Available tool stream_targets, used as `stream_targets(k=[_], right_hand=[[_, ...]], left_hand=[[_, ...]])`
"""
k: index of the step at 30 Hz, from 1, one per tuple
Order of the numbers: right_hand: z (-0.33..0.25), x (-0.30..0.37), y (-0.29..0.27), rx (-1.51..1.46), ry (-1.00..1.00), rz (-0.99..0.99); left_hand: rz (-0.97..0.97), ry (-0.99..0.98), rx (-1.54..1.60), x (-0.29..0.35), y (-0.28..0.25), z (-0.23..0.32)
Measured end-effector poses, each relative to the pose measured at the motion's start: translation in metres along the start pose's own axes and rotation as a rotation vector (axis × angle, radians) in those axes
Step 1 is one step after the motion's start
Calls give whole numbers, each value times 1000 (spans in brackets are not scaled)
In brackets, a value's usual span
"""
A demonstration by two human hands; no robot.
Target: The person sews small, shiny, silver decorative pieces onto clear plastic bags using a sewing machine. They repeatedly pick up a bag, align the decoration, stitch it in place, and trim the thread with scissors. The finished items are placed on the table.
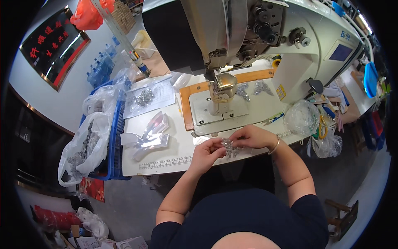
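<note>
A small cluster of glittering silver trim (229, 147) is held just below the centre of the frame, over the near edge of the white table (178, 143). It is gripped from its left by the left hand (204, 156), thumb and fingers closed on it, and from its right by the right hand (252, 137), whose fingertips are brought together on it. A bracelet (274, 147) is worn on the right wrist. Just above the hands, the metal plate (211, 116) of a large sewing machine (315, 54) is bordered by a wooden strip (187, 112); silver pieces (262, 87) are laid to its upper right. At centre right, snips (273, 119) and a clear plastic bag (302, 118) are seen. Left of the hands, a measuring tape (166, 162) is laid along the near edge, with shiny plastic packets (155, 141) placed above it. Further up, a silver pile (144, 96) is spread on a white sheet (165, 93). At the frame's left, a blue crate (116, 143) is partly covered by a white plastic bag (100, 124). In the upper left, a dark framed sign (54, 47) is hung
</note>
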State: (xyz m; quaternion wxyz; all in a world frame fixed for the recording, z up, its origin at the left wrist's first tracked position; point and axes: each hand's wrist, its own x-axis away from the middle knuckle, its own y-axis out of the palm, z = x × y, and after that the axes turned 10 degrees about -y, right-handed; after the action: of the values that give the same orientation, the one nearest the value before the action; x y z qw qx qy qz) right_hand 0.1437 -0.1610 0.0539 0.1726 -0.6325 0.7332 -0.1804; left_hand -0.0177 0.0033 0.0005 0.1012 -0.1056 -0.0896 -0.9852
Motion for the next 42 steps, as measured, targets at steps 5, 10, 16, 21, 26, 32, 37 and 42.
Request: stream_targets(k=[5,10,16,21,26,32,37,42], right_hand=[[29,-5,7,-467,135,178],[41,-2,21,-474,236,325],[56,-10,24,-309,223,417],[49,-9,23,-236,251,377],[48,-8,26,-185,246,380],[40,-7,25,-64,254,372],[34,-6,27,-2,247,378],[30,-6,29,55,226,379]], left_hand=[[114,-90,118,4,-5,-2],[152,-118,12,0,1,-11],[240,-177,-62,-6,3,-4],[280,-148,-251,-11,2,-12],[296,-158,-327,-12,3,-11],[311,-158,-325,-13,5,-9],[332,-108,-394,-14,4,-17],[363,-65,-455,-15,5,-20]])
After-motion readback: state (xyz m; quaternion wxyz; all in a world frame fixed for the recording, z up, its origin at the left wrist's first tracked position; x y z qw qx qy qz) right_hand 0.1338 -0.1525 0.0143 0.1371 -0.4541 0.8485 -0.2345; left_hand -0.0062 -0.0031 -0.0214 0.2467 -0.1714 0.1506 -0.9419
